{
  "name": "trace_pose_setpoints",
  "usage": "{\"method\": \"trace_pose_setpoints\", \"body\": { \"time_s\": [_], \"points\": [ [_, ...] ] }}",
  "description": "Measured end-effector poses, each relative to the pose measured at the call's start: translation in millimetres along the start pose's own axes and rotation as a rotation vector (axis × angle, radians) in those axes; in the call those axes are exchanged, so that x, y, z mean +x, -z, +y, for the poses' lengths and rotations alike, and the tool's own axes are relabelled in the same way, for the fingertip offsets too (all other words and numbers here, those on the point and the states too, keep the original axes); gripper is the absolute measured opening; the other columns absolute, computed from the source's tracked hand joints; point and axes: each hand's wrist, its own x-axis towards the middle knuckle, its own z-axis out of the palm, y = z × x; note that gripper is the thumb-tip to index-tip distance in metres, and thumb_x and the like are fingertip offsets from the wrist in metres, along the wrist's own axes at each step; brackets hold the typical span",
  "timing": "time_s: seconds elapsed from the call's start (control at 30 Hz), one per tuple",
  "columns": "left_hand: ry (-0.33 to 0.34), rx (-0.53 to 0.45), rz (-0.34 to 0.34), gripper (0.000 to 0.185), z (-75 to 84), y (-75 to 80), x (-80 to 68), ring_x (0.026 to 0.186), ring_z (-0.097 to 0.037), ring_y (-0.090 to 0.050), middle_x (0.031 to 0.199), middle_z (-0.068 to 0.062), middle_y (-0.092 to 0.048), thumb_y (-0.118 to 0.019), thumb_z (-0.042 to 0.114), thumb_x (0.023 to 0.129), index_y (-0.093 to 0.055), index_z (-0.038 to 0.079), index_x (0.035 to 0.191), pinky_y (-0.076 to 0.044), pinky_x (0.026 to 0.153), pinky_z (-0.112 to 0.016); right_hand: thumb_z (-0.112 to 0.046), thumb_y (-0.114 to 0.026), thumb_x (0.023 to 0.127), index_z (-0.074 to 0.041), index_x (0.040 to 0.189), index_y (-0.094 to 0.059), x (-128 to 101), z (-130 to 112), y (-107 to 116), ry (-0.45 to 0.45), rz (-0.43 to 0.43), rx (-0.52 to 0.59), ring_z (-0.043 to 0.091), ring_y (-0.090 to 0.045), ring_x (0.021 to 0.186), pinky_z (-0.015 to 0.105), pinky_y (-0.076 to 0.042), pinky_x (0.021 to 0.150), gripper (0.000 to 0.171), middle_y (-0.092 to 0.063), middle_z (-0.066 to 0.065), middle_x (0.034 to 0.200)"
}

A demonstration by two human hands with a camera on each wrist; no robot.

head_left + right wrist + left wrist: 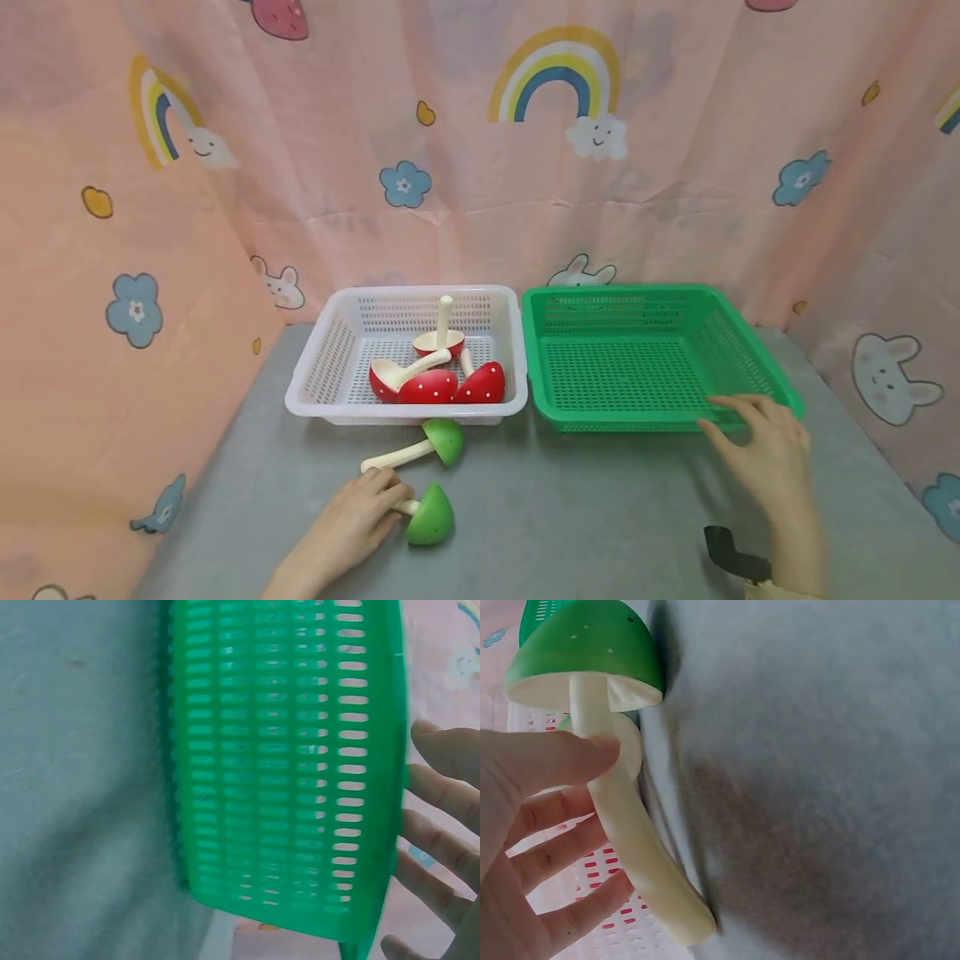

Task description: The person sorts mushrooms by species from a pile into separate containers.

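Item: green toy mushroom (429,514), lying on the grey table (570,508); your left hand (352,521) pinches its stem. Your right hand (765,458), fingers relaxed, rests on the green basket (637,358) rim, likely steadying it.

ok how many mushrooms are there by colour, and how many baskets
red mushrooms: 4, all in the white basket
green mushrooms: 2, on the table by the left hand
baskets: 2, the white one and a green basket
total: 6 mushrooms, 2 baskets, 8 things
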Motion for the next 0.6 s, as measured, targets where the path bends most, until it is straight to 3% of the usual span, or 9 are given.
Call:
{"method": "trace_pose_setpoints", "body": {
  "time_s": [0.23,0.43,0.6],
  "points": [
    [-0.014,-0.001,-0.021,0.028,-1.2,-3.6,2.2,0.083,-0.003,-0.052,0.088,0.017,-0.055,-0.079,0.012,0.072,-0.067,0.029,0.091,-0.041,0.064,-0.02,-0.024,-0.074,0.084,-0.006,0.11,-0.066,-1.9,8.1,-3.1,0.011,0.04,-0.003,0.043,-0.045,0.108,0.068,-0.027,0.094,0.033,-0.056,0.021,0.116],
    [-0.028,0.034,0.01,0.029,-3.1,-4.1,2.1,0.082,-0.003,-0.051,0.088,0.017,-0.056,-0.081,0.014,0.071,-0.067,0.029,0.092,-0.042,0.065,-0.022,-0.022,-0.077,0.08,-0.007,0.105,-0.068,-0.2,7.5,-5.3,0.036,0.072,-0.037,0.041,-0.05,0.102,0.062,-0.033,0.089,0.031,-0.058,0.019,0.111],
    [-0.058,0.049,0.041,0.029,1.8,-3.3,9.0,0.083,-0.004,-0.052,0.088,0.017,-0.056,-0.08,0.015,0.072,-0.067,0.029,0.093,-0.044,0.067,-0.024,-0.026,-0.072,0.085,-0.007,0.107,-0.066,-1.2,7.7,-6.4,-0.002,0.04,-0.012,0.043,-0.046,0.107,0.068,-0.027,0.093,0.03,-0.056,0.02,0.115]
  ]
}}
